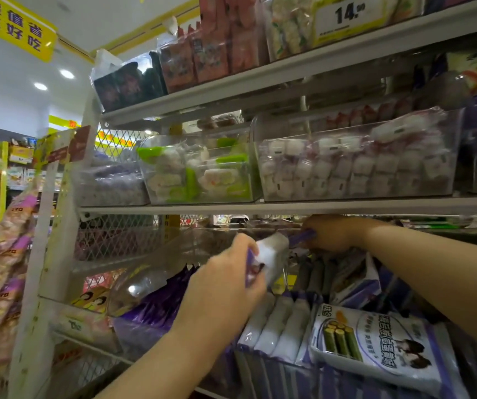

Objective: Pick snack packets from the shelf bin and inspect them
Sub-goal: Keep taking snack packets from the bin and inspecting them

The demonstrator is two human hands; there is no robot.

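My left hand [225,272] holds a small white and purple snack packet [272,257] in front of the clear shelf bin [151,283]. My right hand [332,233] reaches under the shelf edge into the back of the bin and grips a purple packet [303,235] by its end. Several white and purple packets [277,323] stand in rows in the bin below the hands. A larger white bag with seaweed rolls printed on it [381,347] lies on top at the right.
A metal shelf [260,209] runs right above my hands and carries clear bins of green-white [197,174] and pink-white [355,165] snacks. A price tag reading 14.90 [349,12] hangs on the top shelf. Snack bags [6,246] hang on the left rack.
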